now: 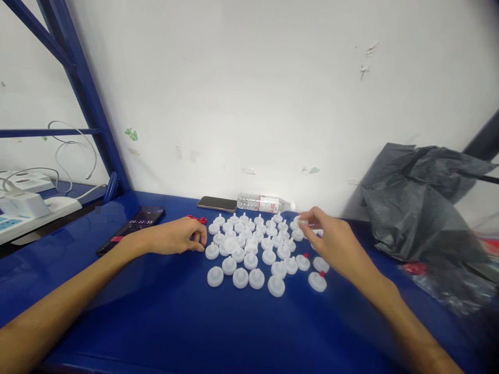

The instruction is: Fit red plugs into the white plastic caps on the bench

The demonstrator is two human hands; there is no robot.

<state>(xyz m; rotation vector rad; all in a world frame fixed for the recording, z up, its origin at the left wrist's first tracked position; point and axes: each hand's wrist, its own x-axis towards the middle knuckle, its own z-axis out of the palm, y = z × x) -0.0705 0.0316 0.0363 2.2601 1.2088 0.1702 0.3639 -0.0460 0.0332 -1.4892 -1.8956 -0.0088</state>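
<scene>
Many white plastic nozzle caps (250,261), round with a small spout on top, stand in a loose cluster on the blue table. At the cluster's left edge, my left hand (179,236) has its fingers curled down to the tabletop; anything inside them is hidden. Just behind it lies a small pile of red tips (198,219), partly covered by the hand. My right hand (327,234) pinches a white nozzle cap (297,223) at the cluster's right edge. Below that hand, a nozzle cap with a red tip (317,281) and another like it (303,262) sit on the table.
Along the wall lie a dark phone (217,203) and a clear plastic bottle (265,203) on its side. A phone with a running timer (132,228) lies at left. A grey plastic bag (417,202) stands at right, beside clear wrapping (448,285). Power strips (58,208) are far left.
</scene>
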